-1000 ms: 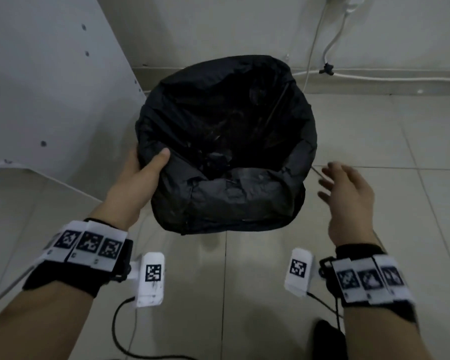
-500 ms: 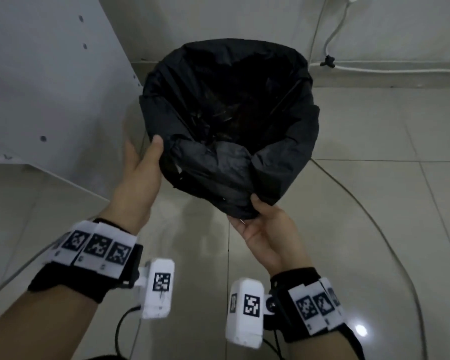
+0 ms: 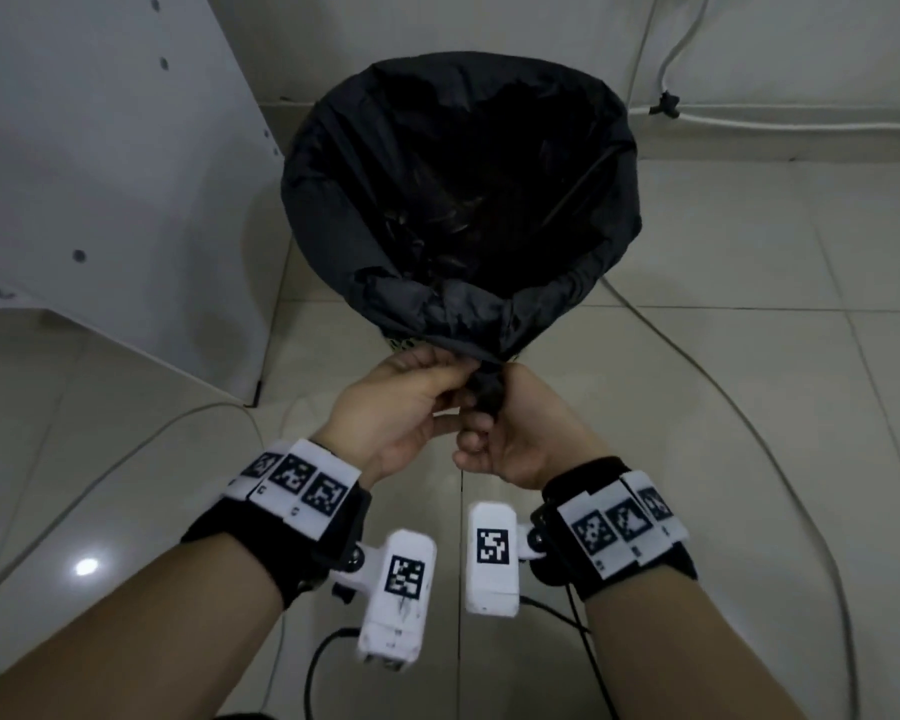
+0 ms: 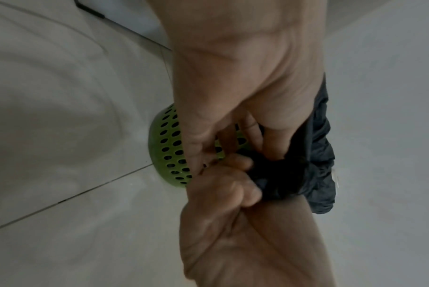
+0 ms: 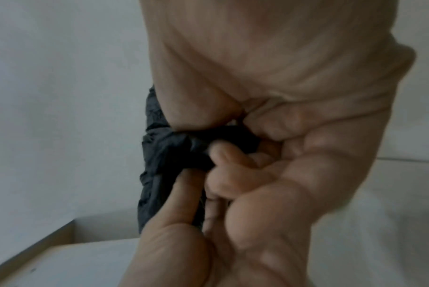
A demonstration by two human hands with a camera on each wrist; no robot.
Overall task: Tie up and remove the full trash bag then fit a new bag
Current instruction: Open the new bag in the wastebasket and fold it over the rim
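Both hands are bunched together right at the near edge of the black trash bag [image 3: 458, 200]. The left hand [image 3: 401, 407] has its fingers curled over and pinching a gathered twist of the bag's rim, and the right hand [image 3: 515, 433] is pressed up against it, fingers and thumb wrapped tight round the same twist of plastic — so both sets of fingers are clamped on the bag, knuckles touching. Just beyond the fingertips the bag fans out from that pinched point into a wide open mouth, dark inside, contents too murky to make out. From the left wrist view you can see a green perforated bin [image 4: 169, 147] just past the fingers, under the bag, sitting on the tiled floor [image 3: 749, 304]. Off to the left of the fingers there's a white panel [image 3: 100, 174] — further back, a wall with a white cable [image 3: 801, 124] running along it.
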